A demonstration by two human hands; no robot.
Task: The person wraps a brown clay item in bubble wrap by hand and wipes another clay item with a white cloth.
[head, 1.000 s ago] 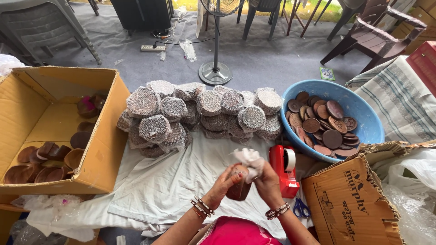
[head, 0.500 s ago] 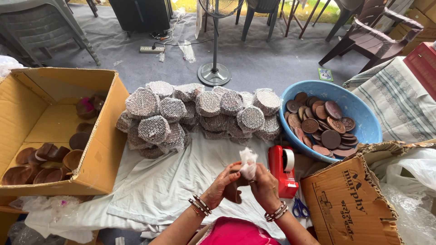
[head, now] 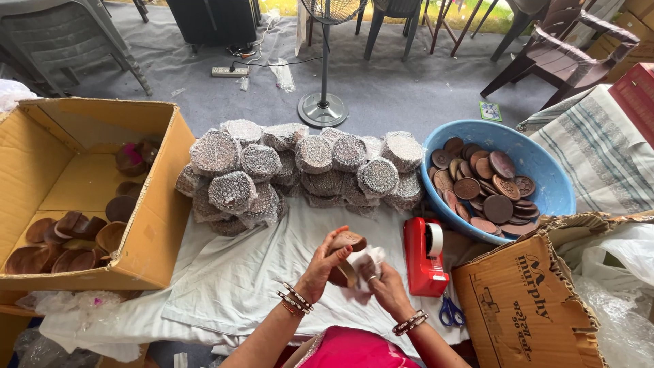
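My left hand (head: 323,262) grips a small brown wooden bowl (head: 345,247) by its rim, tilted on its side above the white sheet (head: 252,272). My right hand (head: 383,286) holds a crumpled white cloth (head: 368,262) pressed against the bowl. Both wrists wear bangles. The hands sit just left of a red tape dispenser (head: 424,255).
A pile of bubble-wrapped round items (head: 300,170) lies behind the hands. A blue basin (head: 545,163) of carved brown discs stands at the right. An open cardboard box (head: 153,204) with wooden bowls is on the left, another box (head: 524,300) at the lower right, blue scissors (head: 451,315) beside it.
The bowl has turned on its side and rose slightly in my left hand. My right hand and the cloth dropped from above the bowl to its right side.
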